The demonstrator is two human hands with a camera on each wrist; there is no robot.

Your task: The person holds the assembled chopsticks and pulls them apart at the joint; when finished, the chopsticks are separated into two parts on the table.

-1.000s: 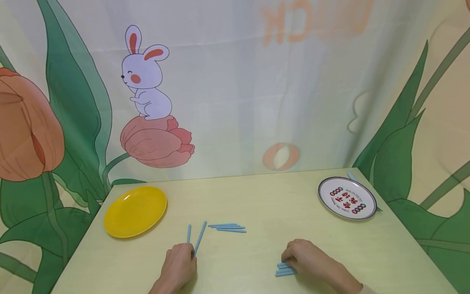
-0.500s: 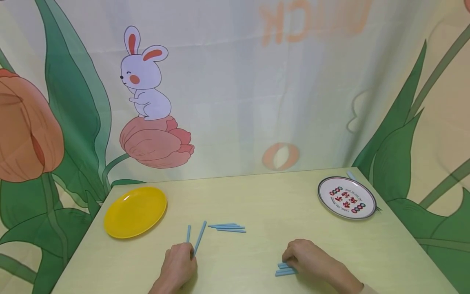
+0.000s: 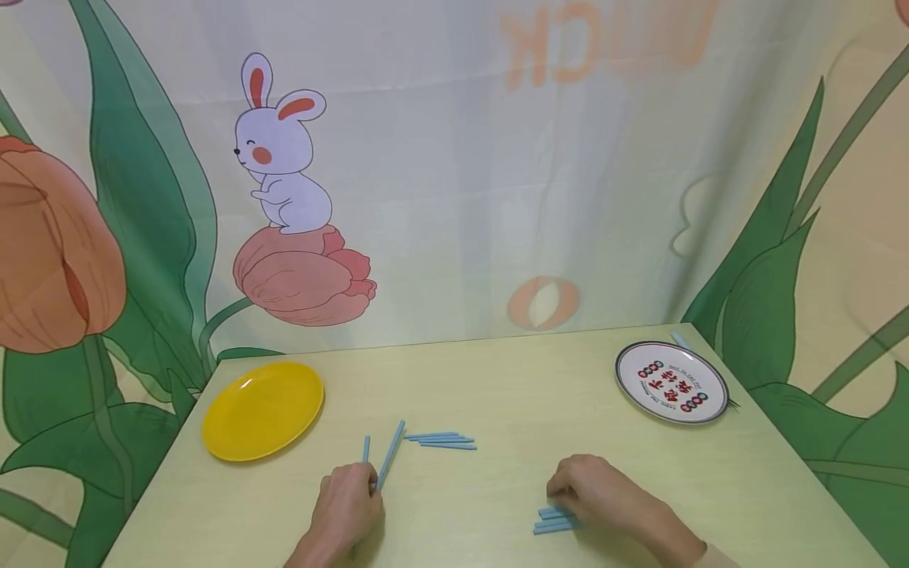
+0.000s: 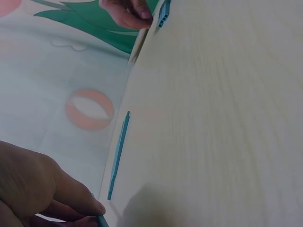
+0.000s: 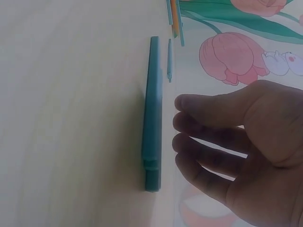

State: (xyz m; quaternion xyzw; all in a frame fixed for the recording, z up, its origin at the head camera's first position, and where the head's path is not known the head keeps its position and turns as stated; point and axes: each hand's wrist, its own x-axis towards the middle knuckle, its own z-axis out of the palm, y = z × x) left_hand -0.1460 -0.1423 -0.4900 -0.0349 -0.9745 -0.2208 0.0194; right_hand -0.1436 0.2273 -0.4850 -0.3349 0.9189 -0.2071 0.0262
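Note:
My left hand point(image 3: 346, 505) pinches a thin blue stick point(image 3: 392, 454) between thumb and fingers, slanting up and to the right. Just beyond that hand, the end of another blue stick point(image 3: 366, 448) shows; the rest is hidden behind the hand. To the right, my right hand point(image 3: 592, 493) hovers over a small bundle of blue sticks point(image 3: 555, 525) on the table. In the right wrist view, the fingertips point(image 5: 182, 103) of the right hand are loosely bent and apart from the bundle point(image 5: 152, 109), with nothing between them.
Several more blue sticks point(image 3: 443, 440) lie side by side in the middle of the table point(image 3: 525, 394). A yellow plate point(image 3: 263, 412) sits at the left, a patterned white plate point(image 3: 671, 383) at the back right. Behind hangs a printed curtain point(image 3: 440, 197).
My right hand has risen slightly off the bundle. The stick in my left hand has shifted a little, its far end moving up and right. The plates stay put.

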